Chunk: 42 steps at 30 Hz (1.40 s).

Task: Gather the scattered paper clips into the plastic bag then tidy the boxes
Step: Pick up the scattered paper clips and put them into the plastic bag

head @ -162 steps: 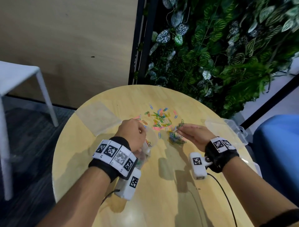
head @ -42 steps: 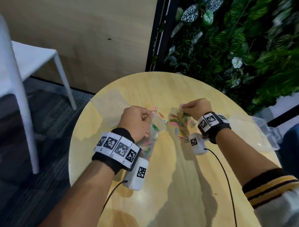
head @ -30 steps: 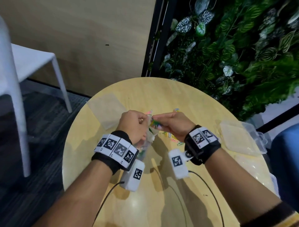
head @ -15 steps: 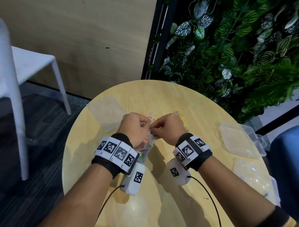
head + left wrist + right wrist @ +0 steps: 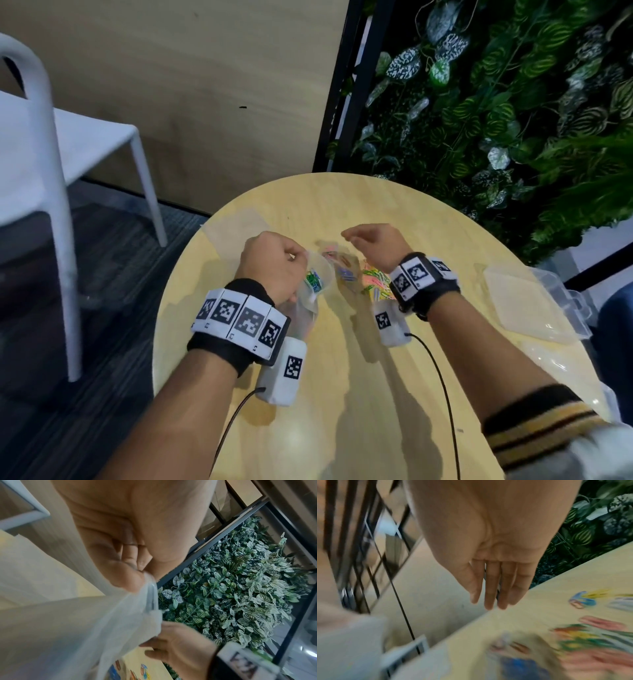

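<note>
My left hand (image 5: 291,262) grips the rim of a clear plastic bag (image 5: 317,279) and holds its mouth open above the round wooden table (image 5: 342,394); coloured paper clips show inside. In the left wrist view the fingers (image 5: 133,580) pinch the bag's edge (image 5: 150,595). My right hand (image 5: 356,236) hovers just right of the bag with straight fingers (image 5: 494,588) and holds nothing. A pile of coloured paper clips (image 5: 375,279) lies on the table beneath that wrist, blurred in the right wrist view (image 5: 590,632).
A clear plastic box (image 5: 537,301) with an open lid stands at the table's right edge, with more clear plastic (image 5: 555,363) nearer me. A flat clear sheet (image 5: 236,228) lies far left. White chair (image 5: 41,144) at left, plant wall (image 5: 496,113) behind.
My right hand was pinching at the bag's mouth; it has since drawn back to the right with its fingers straightened and empty. The left hand keeps hold of the bag.
</note>
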Available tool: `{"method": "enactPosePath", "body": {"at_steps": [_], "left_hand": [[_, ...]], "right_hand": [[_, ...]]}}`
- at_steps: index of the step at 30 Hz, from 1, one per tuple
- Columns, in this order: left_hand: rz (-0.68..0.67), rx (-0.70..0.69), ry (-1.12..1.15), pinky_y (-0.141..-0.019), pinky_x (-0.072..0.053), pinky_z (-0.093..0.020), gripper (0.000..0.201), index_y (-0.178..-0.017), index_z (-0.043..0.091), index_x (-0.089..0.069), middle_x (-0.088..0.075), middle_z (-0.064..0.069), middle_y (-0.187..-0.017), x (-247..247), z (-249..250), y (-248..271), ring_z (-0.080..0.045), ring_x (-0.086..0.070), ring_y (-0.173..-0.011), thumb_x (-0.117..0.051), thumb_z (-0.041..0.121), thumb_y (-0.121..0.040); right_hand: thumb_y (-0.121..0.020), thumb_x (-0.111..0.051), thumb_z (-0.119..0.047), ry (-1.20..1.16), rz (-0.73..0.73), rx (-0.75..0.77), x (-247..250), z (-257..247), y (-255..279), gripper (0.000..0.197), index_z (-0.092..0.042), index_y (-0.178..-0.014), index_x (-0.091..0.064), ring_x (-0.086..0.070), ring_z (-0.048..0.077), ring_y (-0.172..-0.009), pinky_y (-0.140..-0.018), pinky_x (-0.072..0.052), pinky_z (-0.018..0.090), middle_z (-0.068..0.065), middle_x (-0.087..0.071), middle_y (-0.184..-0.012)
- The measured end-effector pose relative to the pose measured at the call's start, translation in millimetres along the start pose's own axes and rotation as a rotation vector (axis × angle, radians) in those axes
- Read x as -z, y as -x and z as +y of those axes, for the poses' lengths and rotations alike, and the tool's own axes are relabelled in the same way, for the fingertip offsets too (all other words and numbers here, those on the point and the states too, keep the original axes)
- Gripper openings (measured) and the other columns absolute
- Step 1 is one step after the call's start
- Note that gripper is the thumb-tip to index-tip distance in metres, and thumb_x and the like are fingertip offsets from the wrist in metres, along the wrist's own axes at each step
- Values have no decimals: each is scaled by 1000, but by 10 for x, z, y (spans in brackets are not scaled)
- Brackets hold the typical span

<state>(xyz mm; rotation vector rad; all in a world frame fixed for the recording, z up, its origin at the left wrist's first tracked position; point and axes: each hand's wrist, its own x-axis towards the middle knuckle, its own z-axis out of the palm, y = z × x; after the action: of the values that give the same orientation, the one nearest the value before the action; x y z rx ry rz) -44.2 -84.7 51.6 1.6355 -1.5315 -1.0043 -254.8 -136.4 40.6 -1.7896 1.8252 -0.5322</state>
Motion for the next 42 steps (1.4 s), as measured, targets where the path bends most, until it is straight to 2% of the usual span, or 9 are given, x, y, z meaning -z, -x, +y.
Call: {"method": "enactPosePath", "body": {"at_steps": [4, 8, 14, 17, 23, 27, 31, 38, 42], "left_hand": [[31, -10, -35, -62, -62, -35, 15, -82, 17, -77, -72, 0, -74, 77, -60, -47, -25, -66, -49, -65, 20, -90], [53, -12, -39, -71, -61, -36, 15, -88, 15, -79, -71, -6, -74, 101, -90, -73, -23, -62, -55, -64, 19, -89], [25, -20, -38, -69, -62, -38, 16, -89, 14, -78, -68, -7, -72, 24, -38, -37, -27, -64, -51, -63, 17, -90], [6, -38, -43, -76, -61, -39, 16, -88, 13, -78, -61, 2, -60, -46, -20, 4, -21, -57, -53, -62, 15, -89], [-61, -49, -40, -63, -61, -35, 15, -84, 16, -77, -60, 2, -56, -155, 42, 70, -23, -57, -42, -63, 17, -91], [-102, -46, -27, -57, -59, -30, 16, -82, 16, -76, -62, 1, -56, -190, 86, 113, -28, -62, -41, -63, 17, -91], [-115, -44, -21, -56, -61, -35, 16, -82, 17, -75, -65, -1, -54, -200, 105, 124, -26, -63, -40, -62, 15, -91], [-126, -46, -2, -53, -61, -36, 16, -83, 14, -75, -68, -7, -54, -228, 133, 134, -21, -63, -38, -62, 12, -91], [-129, -42, 9, -50, -60, -32, 15, -83, 14, -75, -67, -5, -54, -220, 138, 129, -20, -63, -38, -62, 13, -92]], "right_hand": [[-101, -38, -31, 361, -260, 45, -384, 128, -147, 47, -21, -146, -36, -44, 31, -131, -105, -35, 36, 11, -44, -145], [-102, -33, -33, 580, -288, 290, -559, 141, -53, 45, -25, -146, -35, -35, 27, -138, -111, -32, 38, 5, -30, -156], [-90, -51, -7, 700, -249, 514, -484, 344, 261, 24, -10, -106, -68, -65, 31, -88, -72, -53, 38, 10, -66, -102], [-85, -54, -11, 680, -224, 416, -410, 478, 408, 21, -11, -91, -75, -64, 28, -80, -73, -53, 36, 8, -69, -88], [-81, -66, -15, 345, -22, 2, -77, 592, 529, 15, -17, -89, -79, -65, 12, -73, -70, -48, 18, -1, -75, -82], [-77, -76, -6, -542, 123, -416, 88, 683, 543, 11, -1, -87, -76, -67, 20, -69, -67, -59, 23, 14, -74, -85], [-88, -59, 6, -1199, 3, -468, 243, 447, 575, 16, 13, -102, -63, -72, 18, -75, -69, -59, 20, 20, -68, -95], [-91, -54, 6, -1061, -336, -358, 73, -155, 694, 26, 17, -113, -60, -70, 26, -91, -79, -58, 21, 26, -67, -105], [-86, -55, 13, -826, -337, -313, -114, -277, 691, 27, 12, -111, -63, -67, 19, -79, -75, -58, 20, 20, -68, -98]]}}
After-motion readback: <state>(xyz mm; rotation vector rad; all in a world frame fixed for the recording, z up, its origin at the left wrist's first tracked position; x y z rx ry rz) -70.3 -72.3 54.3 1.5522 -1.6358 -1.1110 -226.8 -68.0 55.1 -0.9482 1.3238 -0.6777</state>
